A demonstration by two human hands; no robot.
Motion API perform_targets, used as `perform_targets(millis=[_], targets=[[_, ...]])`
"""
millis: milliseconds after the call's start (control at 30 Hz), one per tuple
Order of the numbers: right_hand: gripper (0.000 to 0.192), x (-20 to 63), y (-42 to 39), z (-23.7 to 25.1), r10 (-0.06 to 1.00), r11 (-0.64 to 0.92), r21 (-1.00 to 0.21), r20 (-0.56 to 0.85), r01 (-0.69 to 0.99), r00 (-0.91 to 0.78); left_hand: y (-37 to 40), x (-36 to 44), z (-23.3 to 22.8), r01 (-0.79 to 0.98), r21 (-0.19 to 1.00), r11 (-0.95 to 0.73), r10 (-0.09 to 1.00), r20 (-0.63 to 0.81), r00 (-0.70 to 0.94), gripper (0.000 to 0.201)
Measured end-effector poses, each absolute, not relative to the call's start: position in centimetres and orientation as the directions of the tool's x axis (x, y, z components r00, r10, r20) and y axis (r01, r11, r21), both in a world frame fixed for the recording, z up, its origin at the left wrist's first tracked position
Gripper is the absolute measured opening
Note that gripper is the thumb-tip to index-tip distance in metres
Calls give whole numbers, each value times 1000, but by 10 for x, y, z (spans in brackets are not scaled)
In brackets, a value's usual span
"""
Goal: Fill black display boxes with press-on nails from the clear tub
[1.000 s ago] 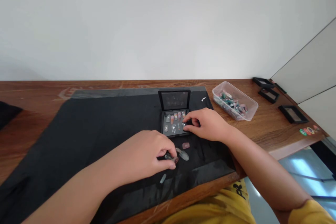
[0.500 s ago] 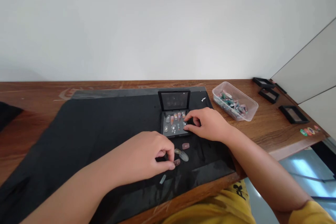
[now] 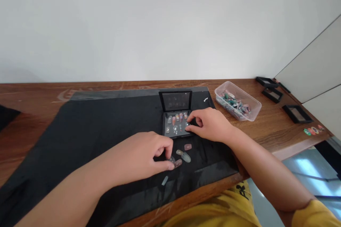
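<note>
While four loose nails (image 3: 183, 156) lie at six o'clock of one open case (image 3: 176, 125), left hand (image 3: 141, 158) fingers pinch one; right hand (image 3: 210, 125) fingers press a nail inside, holding nothing.

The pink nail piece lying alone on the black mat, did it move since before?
No. The pink nail piece lies just below the open black case, same gap as earlier; the slight shift is shared by everything, so the camera moved.
</note>
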State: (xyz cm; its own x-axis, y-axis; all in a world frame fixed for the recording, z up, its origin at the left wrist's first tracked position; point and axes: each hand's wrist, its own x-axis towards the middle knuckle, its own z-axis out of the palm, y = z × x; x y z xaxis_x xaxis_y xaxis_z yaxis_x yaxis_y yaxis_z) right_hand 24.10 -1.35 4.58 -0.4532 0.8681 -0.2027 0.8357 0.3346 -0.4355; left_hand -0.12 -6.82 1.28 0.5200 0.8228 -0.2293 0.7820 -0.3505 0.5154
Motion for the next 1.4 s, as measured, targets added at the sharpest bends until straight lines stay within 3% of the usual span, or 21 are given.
perform_targets(millis=[367, 1000, 1400], targets=[[14, 241, -14, 44, 864, 342, -449, -195, 825, -465, -67, -3, 10, 757, 546, -360, 835, -173, 522, 27], [17, 236, -17, 43, 842, 365, -449, -215, 815, -495, -68, 0, 18, 859, 442, -258, 808, -388, 443, 31], [18, 233, -18, 38, 844, 375, -453, -193, 809, -500, -70, 0, 18, 856, 460, -234, 813, -390, 432, 30]])
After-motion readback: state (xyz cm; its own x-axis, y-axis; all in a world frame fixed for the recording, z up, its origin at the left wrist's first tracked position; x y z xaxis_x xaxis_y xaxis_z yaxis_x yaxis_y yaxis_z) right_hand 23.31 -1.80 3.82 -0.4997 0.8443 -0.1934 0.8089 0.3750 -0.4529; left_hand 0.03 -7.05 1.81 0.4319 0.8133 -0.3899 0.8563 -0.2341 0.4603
